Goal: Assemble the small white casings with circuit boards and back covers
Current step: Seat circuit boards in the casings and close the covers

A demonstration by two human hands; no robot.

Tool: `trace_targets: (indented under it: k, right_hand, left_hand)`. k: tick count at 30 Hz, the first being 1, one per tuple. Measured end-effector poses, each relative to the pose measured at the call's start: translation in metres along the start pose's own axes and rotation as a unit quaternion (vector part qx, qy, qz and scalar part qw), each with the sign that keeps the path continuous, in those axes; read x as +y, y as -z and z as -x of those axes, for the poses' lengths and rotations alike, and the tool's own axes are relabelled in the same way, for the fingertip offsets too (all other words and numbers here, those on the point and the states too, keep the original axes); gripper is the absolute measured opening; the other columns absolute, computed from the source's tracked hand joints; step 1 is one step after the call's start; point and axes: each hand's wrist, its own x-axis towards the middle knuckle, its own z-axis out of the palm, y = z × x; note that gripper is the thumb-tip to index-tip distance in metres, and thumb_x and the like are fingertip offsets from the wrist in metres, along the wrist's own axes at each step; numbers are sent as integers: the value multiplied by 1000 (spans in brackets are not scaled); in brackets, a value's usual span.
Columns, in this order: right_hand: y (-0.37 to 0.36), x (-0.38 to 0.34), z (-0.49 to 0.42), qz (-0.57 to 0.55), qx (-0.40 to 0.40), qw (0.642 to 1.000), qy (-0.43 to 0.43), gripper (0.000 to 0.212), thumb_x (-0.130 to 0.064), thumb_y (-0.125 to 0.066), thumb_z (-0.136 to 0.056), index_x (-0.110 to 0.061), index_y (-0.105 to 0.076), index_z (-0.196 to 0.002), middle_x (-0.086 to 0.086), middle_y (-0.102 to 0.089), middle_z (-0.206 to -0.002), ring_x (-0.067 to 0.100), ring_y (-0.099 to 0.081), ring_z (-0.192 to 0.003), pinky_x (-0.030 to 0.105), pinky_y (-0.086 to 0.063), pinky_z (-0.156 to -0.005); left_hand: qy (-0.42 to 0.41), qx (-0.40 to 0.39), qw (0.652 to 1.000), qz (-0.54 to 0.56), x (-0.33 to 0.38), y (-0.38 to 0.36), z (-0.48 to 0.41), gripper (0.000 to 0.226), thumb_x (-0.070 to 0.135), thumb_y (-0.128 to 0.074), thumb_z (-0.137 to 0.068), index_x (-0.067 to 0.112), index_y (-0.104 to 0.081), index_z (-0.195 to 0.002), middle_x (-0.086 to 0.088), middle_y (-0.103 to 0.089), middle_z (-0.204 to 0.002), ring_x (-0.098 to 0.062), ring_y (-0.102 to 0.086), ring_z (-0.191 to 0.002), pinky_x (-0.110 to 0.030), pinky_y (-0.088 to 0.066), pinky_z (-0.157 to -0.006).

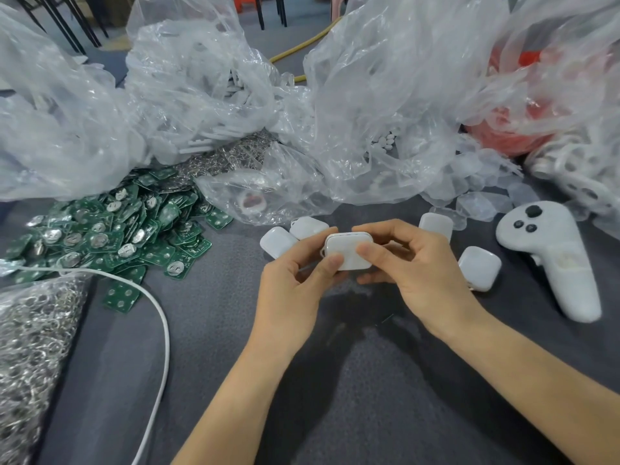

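I see my left hand [295, 276] and right hand [412, 266] both curled round one white casing [349, 251], thumbs pressing on its face, over the grey table [208, 380]; loose casings [275, 245] lie just beside it at ten and three o'clock. Green circuit boards [110, 229] are heaped at nine o'clock; a white controller [553, 260] rests farther out at three.

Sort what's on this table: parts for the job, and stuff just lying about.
Job: white casing, gripped by left hand and right hand; green circuit boards; loose casings.
Lying about: white controller; white cable; bag of metal rings.
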Motion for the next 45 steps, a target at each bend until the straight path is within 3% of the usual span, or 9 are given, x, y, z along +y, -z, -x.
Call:
trace_targets:
  k: [4,11,15,20,27,34,37,45]
  right_hand:
    - [0,0,1,6,1,1000,17,21,-29,-67,-74,-24,-70,-94,-4,-71,-87,17,-71,-77,26,-58,-60]
    - [0,1,2,55,-11,996,73,20,-31,-61,-82,-22,-65,-100,1,-70,-79,17,-64,-50,26,-53,-45]
    - [1,1,3,70,-26,993,87,23,-32,-57,-86,-19,-62,-104,4,-66,-70,22,-64,-48,29,-53,-45]
    - [5,-3,1,60,-76,993,60,44,-29,-71,-72,-23,-62,-114,1,-67,-82,23,-68,-56,32,-58,-54]
    - [15,-3,1,121,-97,985,77,47,-37,-74,-71,-29,-62,-115,-3,-70,-87,23,-70,-61,35,-59,-60]
    - [12,-6,1,52,-98,992,64,31,-22,-66,-81,-19,-64,-111,9,-67,-77,24,-68,-58,29,-56,-55]
    - [12,-4,0,59,-89,993,58,22,-14,-64,-87,-17,-64,-108,5,-66,-74,26,-67,-57,29,-56,-54]
    - [13,0,0,87,-104,989,61,26,-5,-61,-90,-21,-65,-110,5,-64,-75,24,-68,-63,30,-57,-58]
  left_hand:
    - [-21,-18,998,-51,3,2,0,40,-2,-65,-84,30,-64,-108,12,-74,-95,-1,-68,-89,-15,-52,-76]
    - [-38,-17,997,-67,5,0,3,35,-2,-64,-85,29,-66,-102,6,-75,-87,-9,-70,-80,-21,-55,-74]
    - [-43,-27,998,-46,8,-2,3,33,-5,-61,-86,25,-66,-100,3,-75,-81,-10,-71,-74,-16,-54,-67]
    - [-32,-39,998,-21,10,-1,3,38,-3,-57,-87,23,-58,-114,10,-73,-83,-5,-70,-79,-16,-54,-69]
    - [-17,-58,998,-23,12,3,2,41,18,-68,-69,23,-63,-110,4,-75,-89,-8,-70,-81,-18,-54,-72]
    - [-25,-56,998,-31,10,4,3,39,16,-70,-71,20,-64,-110,-2,-75,-85,-16,-72,-78,-22,-56,-72]
    - [-20,-58,998,-35,9,3,2,40,18,-71,-70,22,-64,-109,-4,-75,-85,-20,-73,-80,-26,-57,-75]
    - [1,-19,1000,-8,10,0,3,21,26,-56,-83,19,-71,-97,-1,-75,-90,-19,-73,-83,-23,-57,-67]
